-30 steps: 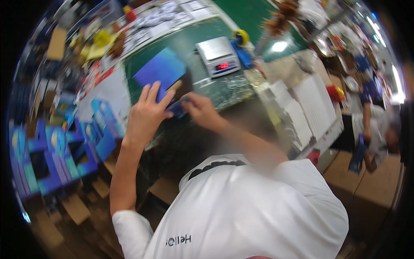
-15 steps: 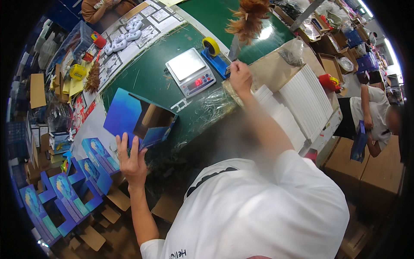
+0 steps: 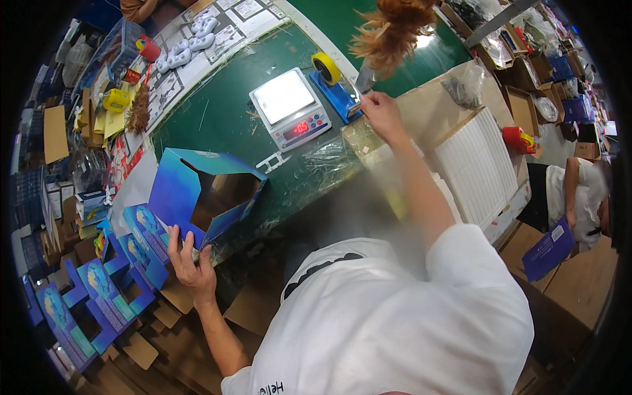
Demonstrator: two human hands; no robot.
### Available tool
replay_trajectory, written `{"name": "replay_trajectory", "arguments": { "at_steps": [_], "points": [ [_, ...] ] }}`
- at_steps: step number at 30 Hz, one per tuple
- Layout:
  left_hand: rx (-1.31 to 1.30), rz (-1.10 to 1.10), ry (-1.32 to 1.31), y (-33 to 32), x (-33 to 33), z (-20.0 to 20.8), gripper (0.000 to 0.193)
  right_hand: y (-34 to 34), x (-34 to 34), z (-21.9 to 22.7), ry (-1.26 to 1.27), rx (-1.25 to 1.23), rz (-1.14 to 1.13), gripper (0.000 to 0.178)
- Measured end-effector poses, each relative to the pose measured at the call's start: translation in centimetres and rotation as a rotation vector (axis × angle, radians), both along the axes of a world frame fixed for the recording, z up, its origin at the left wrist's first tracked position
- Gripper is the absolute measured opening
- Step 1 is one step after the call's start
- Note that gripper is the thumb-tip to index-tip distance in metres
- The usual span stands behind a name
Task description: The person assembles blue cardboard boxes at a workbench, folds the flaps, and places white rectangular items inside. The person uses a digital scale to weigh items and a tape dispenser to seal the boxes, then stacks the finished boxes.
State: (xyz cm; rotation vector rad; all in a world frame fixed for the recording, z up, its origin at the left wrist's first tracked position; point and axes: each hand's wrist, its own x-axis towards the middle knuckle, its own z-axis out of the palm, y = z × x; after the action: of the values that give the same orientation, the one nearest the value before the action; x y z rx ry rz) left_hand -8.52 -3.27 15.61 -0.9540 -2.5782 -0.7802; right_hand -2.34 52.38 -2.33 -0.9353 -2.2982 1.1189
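Meanwhile left hand (image 3: 189, 263) grips blue box (image 3: 197, 194); right hand (image 3: 380, 113) pulls tape (image 3: 355, 99).

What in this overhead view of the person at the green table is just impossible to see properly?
- Head view: the far inside of the open blue cardboard box is in shadow behind its own walls.
- The left hand holds the box's lower edge; its palm faces away.
- The right hand pinches something at the blue tape dispenser with the yellow roll; clear tape, if any, is too thin to tell.
- The area below the right forearm is blurred.
- The silver weighing scale shows red digits too small.
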Motion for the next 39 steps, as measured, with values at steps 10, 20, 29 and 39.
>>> {"name": "replay_trajectory", "arguments": {
  "at_steps": [10,20,29,39],
  "points": [
    [0.012,-0.012,0.04,0.2,-0.3,0.6,0.045,-4.3,1.1,-8.7,0.191,-0.713,-0.228,0.022],
    [0.21,-0.054,0.056,-1.5,-1.1,-0.9,0.069,-31.7,1.1,11.8,0.233,-0.574,0.514,0.014],
    [0.366,-0.118,0.061,-2.5,-2.1,-2.6,0.064,-42.3,-2.2,16.6,0.432,-0.541,0.319,0.047],
    [0.148,-0.284,0.145,-3.9,-3.4,0.8,0.033,-39.8,-1.9,11.9,0.328,-0.162,0.485,0.051]
  ]
}}
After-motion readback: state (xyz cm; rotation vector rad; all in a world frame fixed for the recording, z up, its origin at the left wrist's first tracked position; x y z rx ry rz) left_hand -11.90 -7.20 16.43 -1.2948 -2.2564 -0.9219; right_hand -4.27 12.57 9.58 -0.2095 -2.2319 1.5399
